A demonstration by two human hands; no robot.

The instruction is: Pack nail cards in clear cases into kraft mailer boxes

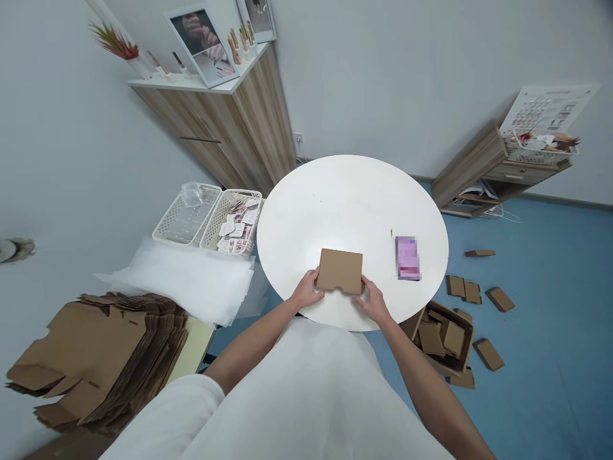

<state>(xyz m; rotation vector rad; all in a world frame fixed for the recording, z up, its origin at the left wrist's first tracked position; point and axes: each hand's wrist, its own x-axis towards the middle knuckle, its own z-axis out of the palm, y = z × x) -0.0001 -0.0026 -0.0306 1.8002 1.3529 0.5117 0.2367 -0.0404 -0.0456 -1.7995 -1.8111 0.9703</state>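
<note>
A small brown cardboard box (pixel 340 270) is held near the front edge of the round white table (pixel 354 191). My left hand (pixel 307 289) grips its left side, thumb and fingers on the near left corner. On the opposite side, my right hand (pixel 371 301) grips the near right corner. The box looks closed, with a notch along its near edge. What is inside it does not show. A pixelated purple rectangular item (pixel 407 258) lies on the table to the right of my right hand.
Flat cardboard blanks (pixel 96 358) are stacked at lower left, beside white translucent sheets (pixel 186 275). Two white baskets (pixel 204 239) stand left of the table, one holding cards. At right, a large carton (pixel 467 351) holds folded boxes; several boxes (pixel 488 354) lie on the blue floor.
</note>
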